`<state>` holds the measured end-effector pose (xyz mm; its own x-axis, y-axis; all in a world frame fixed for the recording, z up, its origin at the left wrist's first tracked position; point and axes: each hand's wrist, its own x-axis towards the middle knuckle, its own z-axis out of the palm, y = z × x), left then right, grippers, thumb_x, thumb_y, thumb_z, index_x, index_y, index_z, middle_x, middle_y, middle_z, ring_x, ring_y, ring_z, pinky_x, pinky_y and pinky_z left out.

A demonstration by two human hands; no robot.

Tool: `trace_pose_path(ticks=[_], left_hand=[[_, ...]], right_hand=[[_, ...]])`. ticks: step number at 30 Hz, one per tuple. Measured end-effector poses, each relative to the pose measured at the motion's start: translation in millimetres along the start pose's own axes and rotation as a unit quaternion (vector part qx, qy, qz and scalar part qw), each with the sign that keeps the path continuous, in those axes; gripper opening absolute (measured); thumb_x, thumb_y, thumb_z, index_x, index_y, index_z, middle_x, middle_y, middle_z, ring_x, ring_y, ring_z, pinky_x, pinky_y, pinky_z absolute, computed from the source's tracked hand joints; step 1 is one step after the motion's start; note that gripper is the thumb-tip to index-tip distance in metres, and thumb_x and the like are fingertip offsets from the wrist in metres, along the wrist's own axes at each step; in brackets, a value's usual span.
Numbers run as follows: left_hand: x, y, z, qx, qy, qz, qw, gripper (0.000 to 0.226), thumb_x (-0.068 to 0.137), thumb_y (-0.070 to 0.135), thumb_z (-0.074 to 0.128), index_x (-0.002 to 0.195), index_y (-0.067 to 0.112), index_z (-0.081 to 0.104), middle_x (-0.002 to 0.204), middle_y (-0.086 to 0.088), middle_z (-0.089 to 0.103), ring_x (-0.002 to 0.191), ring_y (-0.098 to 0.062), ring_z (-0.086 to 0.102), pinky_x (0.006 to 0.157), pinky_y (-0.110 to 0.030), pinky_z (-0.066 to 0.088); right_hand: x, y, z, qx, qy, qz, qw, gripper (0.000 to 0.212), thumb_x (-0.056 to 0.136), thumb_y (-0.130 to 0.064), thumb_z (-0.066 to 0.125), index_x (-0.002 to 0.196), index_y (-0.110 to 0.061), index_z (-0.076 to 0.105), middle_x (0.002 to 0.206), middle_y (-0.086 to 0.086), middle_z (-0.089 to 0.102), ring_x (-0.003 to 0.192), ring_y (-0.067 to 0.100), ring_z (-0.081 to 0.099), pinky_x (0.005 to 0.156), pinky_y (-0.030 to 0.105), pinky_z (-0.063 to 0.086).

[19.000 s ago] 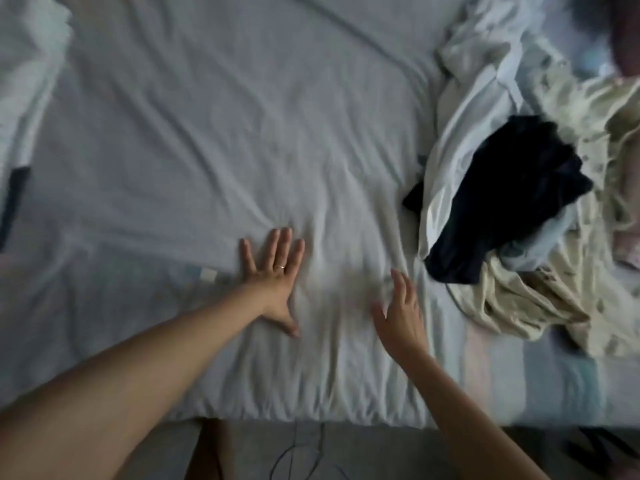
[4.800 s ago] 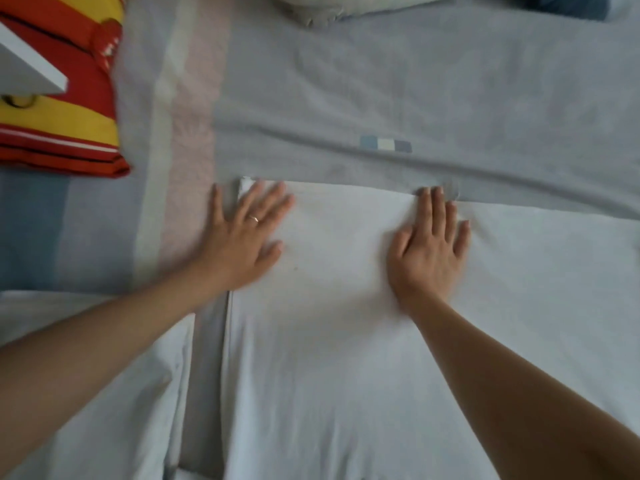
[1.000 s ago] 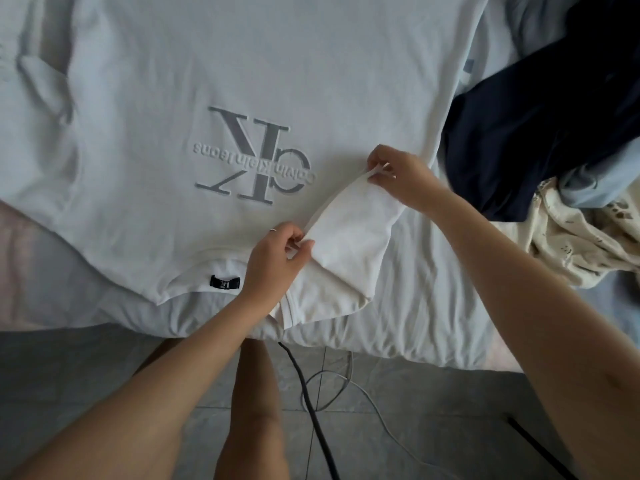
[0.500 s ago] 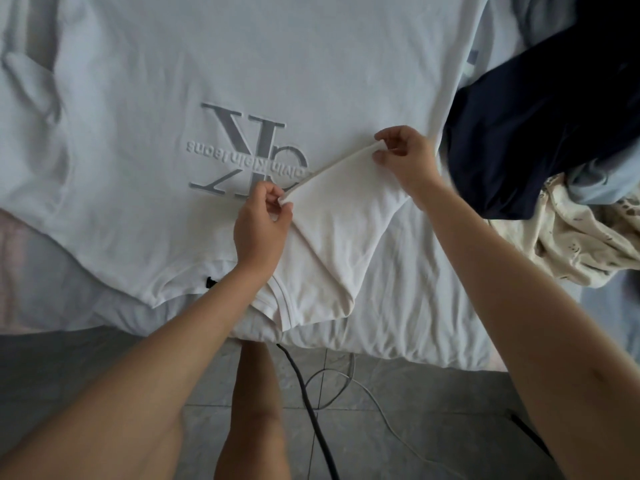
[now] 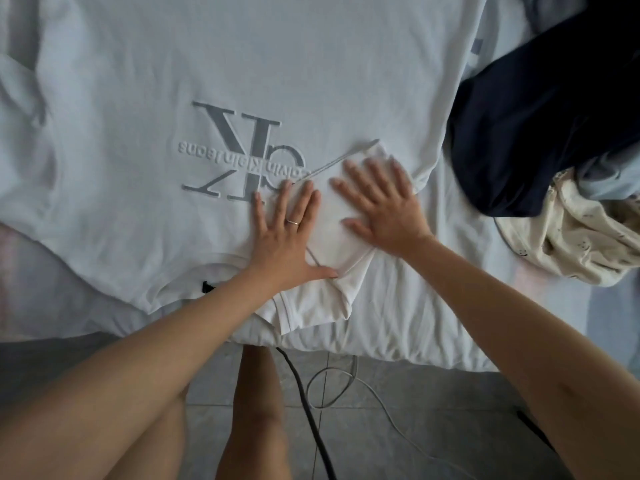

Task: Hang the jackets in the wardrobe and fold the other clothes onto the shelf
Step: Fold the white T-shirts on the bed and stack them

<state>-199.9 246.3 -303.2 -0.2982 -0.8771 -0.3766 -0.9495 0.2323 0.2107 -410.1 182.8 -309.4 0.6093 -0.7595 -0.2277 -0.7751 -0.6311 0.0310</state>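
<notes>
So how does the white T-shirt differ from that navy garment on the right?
The white T-shirt lies spread flat; the navy garment is bunched in a heap. The left hand and right hand press the T-shirt's folded sleeve; nothing touches the navy garment. The T-shirt bears a grey logo; the navy garment looks plain. Both lie on the bed.

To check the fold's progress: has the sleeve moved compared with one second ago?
Yes. The sleeve has gone further onto the shirt: its hem now reaches the grey logo, which it lay short of a second ago.
</notes>
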Motion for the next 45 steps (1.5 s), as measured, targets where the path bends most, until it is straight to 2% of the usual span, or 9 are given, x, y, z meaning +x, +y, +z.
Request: trace_pose_path(ticks=[8, 11, 15, 19, 24, 30, 36, 40, 45], left_hand=[[3, 6, -10, -0.007, -0.019, -0.022, 1.0, 0.137, 0.051, 0.088, 0.043, 0.151, 0.007, -0.004, 0.158, -0.012, -0.015, 0.145, -0.033, -0.015, 0.108, -0.058, -0.021], [2, 12, -14, 0.008, -0.003, 0.003, 1.0, 0.127, 0.058, 0.083, 0.036, 0.151, 0.004, 0.001, 0.158, -0.014, -0.009, 0.146, -0.027, -0.013, 0.109, -0.051, -0.026], [2, -6, 2, 0.041, -0.015, 0.035, 0.998, 0.111, 0.07, 0.071, 0.037, 0.149, 0.008, -0.011, 0.157, -0.013, -0.019, 0.144, -0.026, -0.019, 0.108, -0.055, -0.025], [3, -9, 1, 0.054, -0.035, 0.041, 0.997, 0.129, 0.059, 0.091, 0.03, 0.15, 0.003, 0.008, 0.158, -0.016, 0.002, 0.146, -0.031, 0.002, 0.113, -0.059, -0.008], [20, -4, -19, 0.065, 0.033, 0.153, 0.985, 0.116, 0.065, 0.078, 0.034, 0.149, 0.001, 0.012, 0.157, -0.019, 0.011, 0.146, -0.029, 0.007, 0.114, -0.052, -0.012], [109, -3, -45, 0.199, 0.05, 0.249, 0.947, 0.087, 0.085, 0.067, 0.017, 0.151, 0.01, 0.016, 0.158, -0.006, 0.018, 0.145, -0.018, 0.018, 0.11, -0.063, 0.012], [113, 7, -47, 0.106, 0.024, 0.196, 0.974, 0.084, 0.091, 0.055, 0.037, 0.152, 0.01, 0.001, 0.16, -0.005, 0.0, 0.147, -0.015, 0.0, 0.114, -0.053, -0.006], [58, -12, -27, 0.086, 0.071, 0.222, 0.969, 0.069, 0.09, 0.037, 0.031, 0.151, 0.01, 0.015, 0.159, -0.005, 0.014, 0.146, -0.015, 0.013, 0.115, -0.05, 0.0], [-30, -95, -1, 0.134, 0.045, 0.223, 0.965, 0.065, 0.096, 0.044, 0.023, 0.151, 0.009, 0.018, 0.159, -0.008, 0.015, 0.146, -0.02, 0.015, 0.117, -0.047, 0.015]], right_hand=[[4, 3, -31, 0.081, 0.028, 0.349, 0.933, 0.065, 0.097, -0.053, 0.017, 0.153, -0.02, 0.01, 0.161, 0.007, 0.008, 0.148, 0.027, 0.005, 0.114, 0.051, -0.01], [5, -52, -38, 0.121, 0.093, 0.317, 0.936, 0.067, 0.096, -0.047, 0.026, 0.15, -0.007, 0.02, 0.157, 0.014, 0.021, 0.145, 0.026, 0.014, 0.118, 0.04, -0.004], [-34, -122, -12, 0.138, -0.009, 0.256, 0.957, 0.068, 0.093, -0.059, 0.02, 0.152, -0.025, 0.016, 0.159, 0.007, 0.015, 0.146, 0.025, 0.011, 0.116, 0.055, 0.001], [-73, -120, 10, 0.154, -0.048, 0.326, 0.931, 0.067, 0.091, -0.063, 0.021, 0.151, -0.035, 0.012, 0.16, 0.001, 0.008, 0.145, 0.027, 0.008, 0.112, 0.063, -0.002], [-55, -87, -12, 0.168, 0.011, 0.433, 0.885, 0.073, 0.094, -0.056, 0.017, 0.151, -0.012, 0.003, 0.159, 0.005, 0.004, 0.147, 0.021, 0.004, 0.116, 0.054, -0.003], [-19, -21, -6, 0.097, 0.009, 0.28, 0.955, 0.068, 0.096, -0.054, 0.024, 0.151, -0.014, 0.022, 0.158, 0.002, 0.023, 0.145, 0.018, 0.021, 0.118, 0.044, 0.004], [9, -70, -23, 0.187, -0.005, 0.506, 0.842, 0.066, 0.1, -0.039, 0.027, 0.152, -0.009, -0.003, 0.161, 0.005, -0.007, 0.148, 0.018, -0.009, 0.113, 0.053, -0.017], [-2, -139, -30, 0.246, 0.063, 0.488, 0.835, 0.058, 0.1, -0.034, 0.022, 0.15, -0.012, 0.002, 0.158, 0.002, -0.001, 0.147, 0.017, 0.004, 0.118, 0.041, -0.008], [-70, -198, -15, 0.295, -0.104, 0.489, 0.814, 0.063, 0.094, -0.057, 0.007, 0.148, -0.033, -0.015, 0.156, -0.007, -0.018, 0.145, 0.015, -0.01, 0.115, 0.052, -0.011]])
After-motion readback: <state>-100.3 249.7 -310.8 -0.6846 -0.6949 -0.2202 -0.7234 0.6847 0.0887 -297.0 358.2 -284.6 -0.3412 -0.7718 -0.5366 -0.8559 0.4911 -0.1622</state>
